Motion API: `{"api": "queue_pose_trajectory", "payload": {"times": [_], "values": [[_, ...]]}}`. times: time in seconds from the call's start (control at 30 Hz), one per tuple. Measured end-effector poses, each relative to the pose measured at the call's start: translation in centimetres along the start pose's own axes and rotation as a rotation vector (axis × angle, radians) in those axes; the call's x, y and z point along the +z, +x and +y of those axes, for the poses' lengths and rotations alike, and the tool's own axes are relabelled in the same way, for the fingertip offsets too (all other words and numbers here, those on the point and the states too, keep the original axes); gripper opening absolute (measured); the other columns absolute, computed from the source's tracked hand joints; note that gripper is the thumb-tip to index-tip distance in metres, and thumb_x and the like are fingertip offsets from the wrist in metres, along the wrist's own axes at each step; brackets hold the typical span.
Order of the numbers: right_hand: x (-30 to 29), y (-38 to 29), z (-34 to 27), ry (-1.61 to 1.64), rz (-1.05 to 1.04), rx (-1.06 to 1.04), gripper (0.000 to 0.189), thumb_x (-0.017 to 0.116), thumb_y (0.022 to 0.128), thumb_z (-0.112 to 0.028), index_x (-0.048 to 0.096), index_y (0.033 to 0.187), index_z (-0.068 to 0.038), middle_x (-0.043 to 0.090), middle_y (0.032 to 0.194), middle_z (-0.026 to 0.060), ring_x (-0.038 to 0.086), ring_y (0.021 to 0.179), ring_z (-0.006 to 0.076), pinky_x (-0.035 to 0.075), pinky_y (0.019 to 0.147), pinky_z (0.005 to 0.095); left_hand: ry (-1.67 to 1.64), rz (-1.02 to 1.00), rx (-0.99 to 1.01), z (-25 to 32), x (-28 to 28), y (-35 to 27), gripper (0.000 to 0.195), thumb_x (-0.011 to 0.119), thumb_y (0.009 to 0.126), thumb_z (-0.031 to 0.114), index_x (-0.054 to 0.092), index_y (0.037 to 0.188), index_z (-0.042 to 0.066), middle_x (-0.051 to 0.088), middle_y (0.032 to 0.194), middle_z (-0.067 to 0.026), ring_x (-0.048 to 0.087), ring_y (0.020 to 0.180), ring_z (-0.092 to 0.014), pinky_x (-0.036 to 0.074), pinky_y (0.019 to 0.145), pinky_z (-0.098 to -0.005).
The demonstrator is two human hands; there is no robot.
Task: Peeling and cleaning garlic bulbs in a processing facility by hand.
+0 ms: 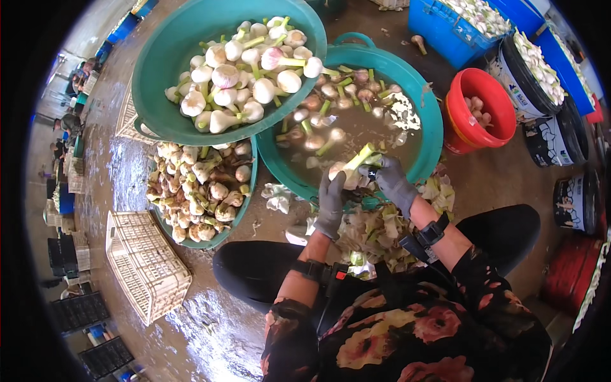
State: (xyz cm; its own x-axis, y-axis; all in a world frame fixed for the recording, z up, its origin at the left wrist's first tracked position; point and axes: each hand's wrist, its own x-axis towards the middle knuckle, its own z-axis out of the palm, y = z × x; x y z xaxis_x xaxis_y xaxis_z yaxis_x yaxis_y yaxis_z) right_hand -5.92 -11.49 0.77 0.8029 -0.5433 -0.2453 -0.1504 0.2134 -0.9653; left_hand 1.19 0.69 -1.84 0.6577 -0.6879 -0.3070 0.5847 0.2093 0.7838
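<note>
A garlic bulb with a green stem [359, 157] is held between my gloved hands over the near rim of a green tub of murky water [432, 143]. My left hand [330, 203] grips the bulb end. My right hand [392, 184] is at the stem and loose skin, with a small dark object, perhaps a tool, at its fingers. Unpeeled garlic bulbs [365, 95] float in the water. Peeled white garlic [229, 76] fills part of a green basin [157, 57] resting above at the left. Below it, a tub holds brownish garlic bulbs [191, 191]. Garlic peels [382, 234] lie between my knees.
A white plastic crate [148, 267] lies at the left on the wet floor. At the right stand a red bucket [458, 110] with some bulbs, a blue crate [429, 33] of garlic and black buckets [556, 133]. People [71, 124] sit far off at the left.
</note>
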Motion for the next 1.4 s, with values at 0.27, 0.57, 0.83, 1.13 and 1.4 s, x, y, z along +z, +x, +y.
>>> {"api": "queue_pose_trajectory", "payload": {"times": [0.27,0.57,0.83,1.13,1.4], "values": [[-0.8,-1.3,0.3,-0.413,-0.152,-0.372,0.013,0.056,0.077,-0.012,0.058,0.083,0.0,0.06,0.071,0.0083,0.055,0.062,0.0108,0.044,0.058,0.0264,0.035,-0.043,0.015,0.1,-1.2,-0.4,0.046,0.047,0.077,0.03,0.041,0.111,0.0,0.054,0.088,-0.0098,0.055,0.066,-0.017,0.046,0.055,-0.0257],[-1.0,-1.3,0.6,-0.276,-0.17,-0.103,0.009,0.056,0.076,-0.008,0.057,0.071,-0.001,0.054,0.06,0.0006,0.051,0.056,0.0063,0.041,0.05,0.0245,-0.215,-0.075,-0.072,-0.6,-1.7,0.3,0.037,0.044,0.078,0.027,0.046,0.104,0.0,0.055,0.09,-0.0087,0.056,0.074,-0.018,0.047,0.061,-0.0274],[-2.2,-1.1,1.7,0.579,-0.209,0.035,0.01,0.056,0.074,-0.006,0.058,0.078,0.004,0.059,0.069,0.0047,0.053,0.061,0.009,0.043,0.055,0.0243,0.164,0.027,-0.046,1.4,-0.7,0.9,0.039,0.062,0.073,0.025,0.049,0.103,0.002,0.055,0.088,-0.0078,0.054,0.079,-0.016,0.044,0.068,-0.0263],[-1.1,-1.2,1.3,0.072,0.0,0.091,0.011,0.055,0.07,-0.003,0.057,0.079,0.002,0.056,0.064,0.0048,0.051,0.057,0.0126,0.044,0.053,0.0259,1.093,0.165,0.478,1.2,-0.7,0.5,0.021,0.062,0.074,0.014,0.054,0.089,0.001,0.054,0.067,-0.0018,0.05,0.057,-0.009,0.043,0.051,-0.0227],[-8.3,2.3,2.4,0.206,-0.011,0.335,0.019,0.054,0.074,-0.006,0.055,0.092,-0.001,0.056,0.073,0.0085,0.055,0.064,0.0157,0.047,0.059,0.0289,0.14,0.068,0.227,3.4,-0.9,-0.2,0.015,0.054,0.078,0.007,0.055,0.093,0.002,0.057,0.08,-0.0051,0.054,0.062,-0.01,0.047,0.054,-0.0217]]}}
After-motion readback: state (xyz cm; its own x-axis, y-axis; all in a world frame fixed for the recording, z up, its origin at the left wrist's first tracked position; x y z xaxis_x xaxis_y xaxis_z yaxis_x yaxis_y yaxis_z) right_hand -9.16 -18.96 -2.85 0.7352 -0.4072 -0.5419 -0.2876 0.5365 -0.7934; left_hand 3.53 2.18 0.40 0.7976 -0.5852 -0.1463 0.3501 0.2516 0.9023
